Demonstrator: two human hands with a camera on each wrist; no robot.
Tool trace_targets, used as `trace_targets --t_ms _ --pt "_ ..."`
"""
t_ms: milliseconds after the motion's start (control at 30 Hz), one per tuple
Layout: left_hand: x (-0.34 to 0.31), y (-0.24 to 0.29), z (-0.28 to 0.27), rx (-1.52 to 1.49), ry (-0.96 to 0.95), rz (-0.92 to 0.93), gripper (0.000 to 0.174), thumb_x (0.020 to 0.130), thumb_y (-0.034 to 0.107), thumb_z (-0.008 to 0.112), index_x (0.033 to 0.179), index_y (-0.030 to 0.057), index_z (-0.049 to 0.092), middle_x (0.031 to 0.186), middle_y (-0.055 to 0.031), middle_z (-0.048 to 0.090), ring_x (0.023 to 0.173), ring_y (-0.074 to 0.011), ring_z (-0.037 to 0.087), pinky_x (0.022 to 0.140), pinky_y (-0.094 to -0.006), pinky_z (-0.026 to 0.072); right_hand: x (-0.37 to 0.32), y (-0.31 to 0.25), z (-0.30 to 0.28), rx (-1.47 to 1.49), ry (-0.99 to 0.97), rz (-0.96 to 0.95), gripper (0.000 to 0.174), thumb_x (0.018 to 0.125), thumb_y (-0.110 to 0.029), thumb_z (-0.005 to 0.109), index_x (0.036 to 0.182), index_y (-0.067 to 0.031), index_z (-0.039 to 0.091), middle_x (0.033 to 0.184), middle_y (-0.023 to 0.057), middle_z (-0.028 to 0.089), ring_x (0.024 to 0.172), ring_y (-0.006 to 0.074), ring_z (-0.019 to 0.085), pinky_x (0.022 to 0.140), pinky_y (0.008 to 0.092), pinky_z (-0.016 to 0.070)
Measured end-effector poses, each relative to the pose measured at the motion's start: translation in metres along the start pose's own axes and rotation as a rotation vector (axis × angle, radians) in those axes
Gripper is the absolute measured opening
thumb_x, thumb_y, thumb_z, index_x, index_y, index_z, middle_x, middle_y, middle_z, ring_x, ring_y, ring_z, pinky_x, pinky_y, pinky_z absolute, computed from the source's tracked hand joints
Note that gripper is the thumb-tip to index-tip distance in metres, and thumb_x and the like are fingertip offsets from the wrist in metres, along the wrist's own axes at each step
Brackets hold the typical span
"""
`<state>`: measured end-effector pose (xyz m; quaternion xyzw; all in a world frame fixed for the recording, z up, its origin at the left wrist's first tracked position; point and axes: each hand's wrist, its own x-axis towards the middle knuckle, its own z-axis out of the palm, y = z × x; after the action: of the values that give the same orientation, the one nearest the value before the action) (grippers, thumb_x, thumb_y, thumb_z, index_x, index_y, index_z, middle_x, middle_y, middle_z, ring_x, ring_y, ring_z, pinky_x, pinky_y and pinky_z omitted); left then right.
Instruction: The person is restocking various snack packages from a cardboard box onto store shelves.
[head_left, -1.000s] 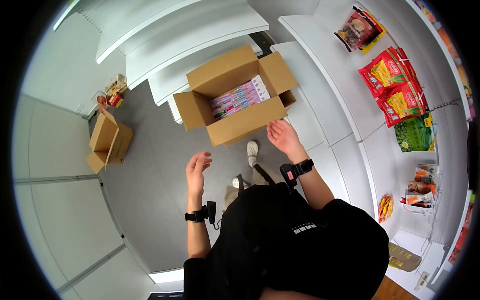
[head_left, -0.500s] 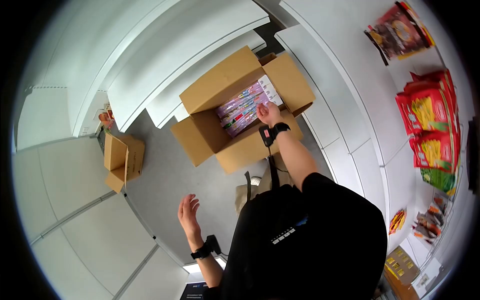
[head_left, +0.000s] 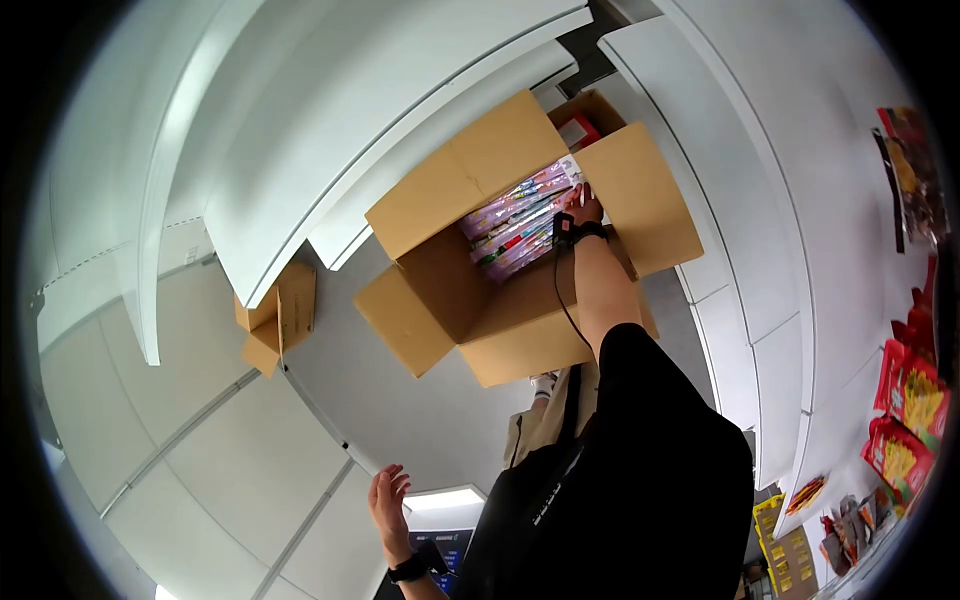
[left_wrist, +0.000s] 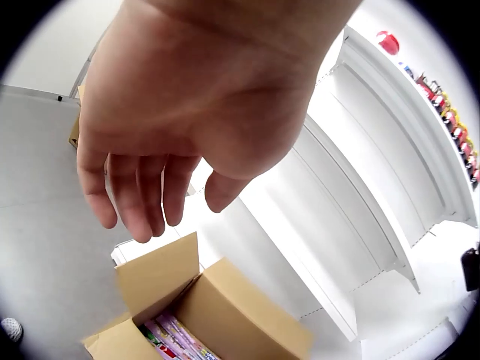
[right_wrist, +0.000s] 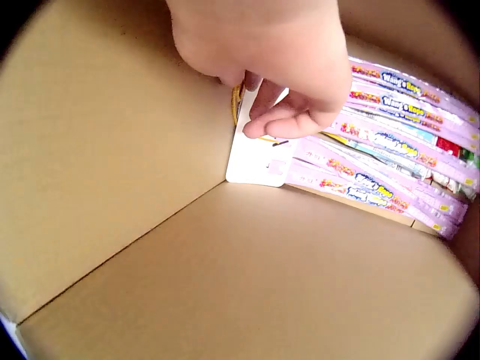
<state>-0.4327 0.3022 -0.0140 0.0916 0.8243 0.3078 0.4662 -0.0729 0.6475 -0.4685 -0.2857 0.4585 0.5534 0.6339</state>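
An open cardboard box (head_left: 430, 345) holds several long, shiny purple packets (head_left: 520, 225) lettered "Wang's Rope". My right hand (head_left: 583, 207) reaches down inside, at the packets' white-card end. In the right wrist view, the curled fingers (right_wrist: 289, 124) pinch a white header card (right_wrist: 255, 165) beside the box wall; part of the thumb is hidden. My left hand (head_left: 388, 505) hangs well away from the box, holding nothing. Its fingers are loosely bent in the left wrist view, where the box appears below them.
White shelves (head_left: 400, 110) rise behind the box, with more shelving along the right. Red snack bags (head_left: 915, 395) hang at far right. A smaller open carton (head_left: 295, 305) stands on the grey floor at left. Another box with something red (head_left: 578, 130) sits behind the main box.
My right hand has gone from outside the front flap down into the box, to the packets' white ends. The left hand has dropped back, farther from the box. The head view has turned.
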Motion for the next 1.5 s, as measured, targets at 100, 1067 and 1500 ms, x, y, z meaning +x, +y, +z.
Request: trace_targets --t_ms 100,1067,1500 --pt "-0.003 0.01 0.007 0.033 -0.009 -0.035 0.035 0.095 0.029 0.048 0.113 -0.0008 0.056 0.108 -0.0112 0.061 0.091 -0.0173 0.06 0.078 -0.0282 0.0476 0.021 -0.004 -0.013 -0.008 -0.129 -0.073 0.027 0.089 -0.03 0.058 0.108 -0.0118 0.055 0.097 -0.0024 0.06 0.081 0.0146 0.055 0.06 0.035 0.0483" --pt "0.164 0.051 -0.051 -0.055 -0.567 0.349 0.036 0.093 0.032 0.052 0.11 -0.0002 0.058 0.106 -0.0093 0.062 0.095 -0.0183 0.058 0.085 -0.0305 0.0457 -0.345 0.158 -0.06 -0.331 -0.648 0.032 0.011 0.079 -0.011 0.051 0.069 -0.0056 0.049 0.073 0.005 0.054 0.06 0.0111 0.046 0.061 0.0261 0.0392" --pt "0.119 0.08 -0.014 0.006 -0.955 0.887 0.042 0.083 0.016 0.067 0.12 0.002 0.053 0.116 -0.0091 0.057 0.102 -0.0202 0.054 0.088 -0.0322 0.0434 -0.543 0.197 -0.046 -0.382 -0.987 -0.014 0.013 0.085 -0.017 0.046 0.078 -0.0057 0.05 0.077 0.0028 0.051 0.064 0.01 0.043 0.066 0.0261 0.0373"
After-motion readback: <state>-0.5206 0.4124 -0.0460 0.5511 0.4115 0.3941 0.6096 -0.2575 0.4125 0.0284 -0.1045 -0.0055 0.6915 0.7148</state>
